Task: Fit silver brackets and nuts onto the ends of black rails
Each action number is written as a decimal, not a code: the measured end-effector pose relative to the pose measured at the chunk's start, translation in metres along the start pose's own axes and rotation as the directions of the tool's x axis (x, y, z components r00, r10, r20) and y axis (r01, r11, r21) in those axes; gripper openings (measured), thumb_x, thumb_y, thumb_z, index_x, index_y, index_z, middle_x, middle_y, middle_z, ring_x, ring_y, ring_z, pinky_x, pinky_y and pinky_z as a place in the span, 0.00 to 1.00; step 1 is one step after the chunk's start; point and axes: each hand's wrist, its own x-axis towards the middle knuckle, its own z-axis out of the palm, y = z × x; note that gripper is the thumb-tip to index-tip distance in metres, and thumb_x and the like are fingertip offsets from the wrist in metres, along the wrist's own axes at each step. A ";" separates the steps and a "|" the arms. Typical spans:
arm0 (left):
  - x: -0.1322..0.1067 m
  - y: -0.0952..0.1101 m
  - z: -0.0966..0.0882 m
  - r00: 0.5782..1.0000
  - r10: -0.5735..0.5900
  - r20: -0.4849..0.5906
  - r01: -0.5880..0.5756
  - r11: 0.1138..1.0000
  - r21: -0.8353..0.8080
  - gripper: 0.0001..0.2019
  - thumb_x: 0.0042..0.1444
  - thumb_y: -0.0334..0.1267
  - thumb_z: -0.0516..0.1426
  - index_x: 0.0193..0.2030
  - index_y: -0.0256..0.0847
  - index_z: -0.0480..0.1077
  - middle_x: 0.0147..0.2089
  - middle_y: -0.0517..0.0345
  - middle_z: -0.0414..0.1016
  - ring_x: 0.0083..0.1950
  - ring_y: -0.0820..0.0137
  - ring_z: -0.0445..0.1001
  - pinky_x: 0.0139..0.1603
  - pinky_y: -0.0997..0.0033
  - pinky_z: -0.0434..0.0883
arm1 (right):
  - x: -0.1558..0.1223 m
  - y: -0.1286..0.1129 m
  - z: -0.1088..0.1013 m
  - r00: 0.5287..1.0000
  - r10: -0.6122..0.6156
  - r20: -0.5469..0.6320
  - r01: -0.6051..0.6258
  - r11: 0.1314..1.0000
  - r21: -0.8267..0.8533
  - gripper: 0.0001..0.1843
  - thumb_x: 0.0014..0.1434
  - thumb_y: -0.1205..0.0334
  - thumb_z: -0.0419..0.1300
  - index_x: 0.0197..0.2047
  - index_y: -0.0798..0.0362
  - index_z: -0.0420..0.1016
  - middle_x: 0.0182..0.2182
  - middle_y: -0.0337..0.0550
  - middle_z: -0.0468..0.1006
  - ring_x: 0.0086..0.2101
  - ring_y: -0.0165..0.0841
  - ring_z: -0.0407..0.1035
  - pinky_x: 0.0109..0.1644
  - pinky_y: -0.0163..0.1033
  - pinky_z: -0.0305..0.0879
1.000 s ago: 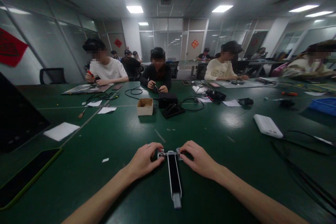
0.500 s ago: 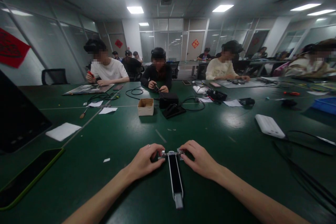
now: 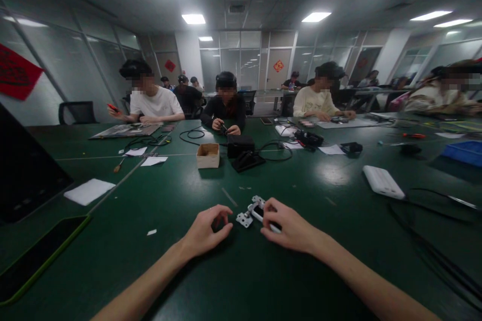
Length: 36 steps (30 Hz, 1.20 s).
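Observation:
My right hand (image 3: 286,226) is closed round a long black-and-silver bar with a metal bracket at its end (image 3: 252,210); the hand covers most of the bar, and only the bracket end sticks out to the left, raised off the green table (image 3: 241,281). My left hand (image 3: 206,230) rests on the table just left of the bracket with its fingers curled and nothing visible in them; a ring shows on one finger.
A small cardboard box (image 3: 208,155), a black device with cables (image 3: 244,153) and a white power bank (image 3: 383,181) lie further out. A dark tablet (image 3: 37,256) and white paper (image 3: 89,191) are at the left. Several people sit working at the far side.
The bar lay flat, pointing toward me, with both hands at its bracket end. Now my right hand has picked it up and turned it, and my left hand has let go.

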 end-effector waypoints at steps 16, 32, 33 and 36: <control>0.000 0.003 -0.007 0.994 -0.035 0.106 0.031 0.999 0.035 0.10 0.59 0.36 0.53 0.47 0.37 0.67 0.35 0.59 0.71 0.31 0.73 0.68 0.33 0.75 0.67 | -0.060 0.204 -0.096 0.609 0.690 -0.391 -0.792 0.507 -0.340 0.16 0.62 0.64 0.50 0.51 0.60 0.68 0.43 0.63 0.67 0.41 0.45 0.67 0.44 0.45 0.60; 0.005 0.002 -0.006 0.982 -0.100 0.159 0.092 0.994 0.057 0.08 0.58 0.35 0.53 0.44 0.38 0.69 0.33 0.60 0.72 0.30 0.73 0.69 0.32 0.75 0.66 | -0.031 0.254 -0.108 0.729 0.635 -0.255 -0.658 0.551 -0.513 0.22 0.53 0.77 0.52 0.51 0.56 0.71 0.47 0.61 0.68 0.41 0.43 0.64 0.46 0.43 0.51; 0.005 0.002 -0.006 0.981 -0.101 0.164 0.092 0.994 0.056 0.08 0.58 0.35 0.53 0.44 0.38 0.69 0.33 0.60 0.72 0.31 0.73 0.69 0.32 0.76 0.66 | -0.031 0.255 -0.106 0.729 0.629 -0.268 -0.661 0.546 -0.515 0.23 0.54 0.76 0.52 0.52 0.57 0.70 0.47 0.61 0.68 0.42 0.43 0.63 0.46 0.44 0.51; 0.005 0.002 -0.006 0.981 -0.092 0.173 0.083 0.995 0.057 0.09 0.58 0.35 0.53 0.44 0.39 0.69 0.32 0.60 0.72 0.31 0.72 0.69 0.32 0.76 0.66 | -0.032 0.256 -0.102 0.729 0.615 -0.299 -0.666 0.537 -0.518 0.22 0.53 0.75 0.53 0.52 0.58 0.69 0.48 0.63 0.67 0.44 0.46 0.63 0.47 0.45 0.52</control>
